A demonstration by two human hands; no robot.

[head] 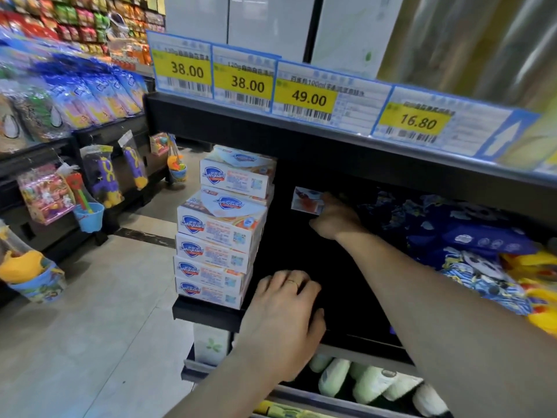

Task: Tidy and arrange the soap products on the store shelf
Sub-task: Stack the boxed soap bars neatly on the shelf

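A stack of several white Safeguard soap boxes (pixel 223 227) stands at the left end of the dark shelf (pixel 208 312). Deep inside the shelf, my right hand (pixel 334 217) grips a small white soap box with a red picture (pixel 307 200), holding it off the shelf floor at the back. My left hand (pixel 286 315) rests flat on the shelf's front edge, just right of the stack, fingers relaxed and holding nothing.
Blue and yellow patterned packs (pixel 470 251) fill the shelf's right side. Price tags (pixel 304 95) line the shelf above. Pale green bottles (pixel 370 384) lie on the shelf below. Toy racks (pixel 99 182) hang along the aisle on the left, across a tiled floor.
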